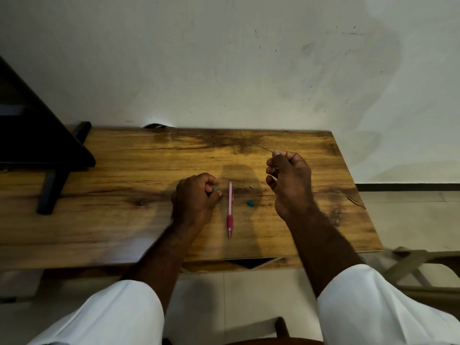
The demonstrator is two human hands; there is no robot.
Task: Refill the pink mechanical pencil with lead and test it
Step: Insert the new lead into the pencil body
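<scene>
Left hand (195, 197) is motion-blurred and curled over something small and greenish at its fingertips, too hidden to identify. Right hand (288, 180) pinches a thin dark lead (263, 148), its lower part hidden in the fingers; the tiny pale bit (251, 187) beside the pink pencil (230, 210) is too small to tell. Surface (112, 220) and the dark stand (37, 135) far left run off the left edge; white sleeves (373, 307) are cut by the bottom edge.
</scene>
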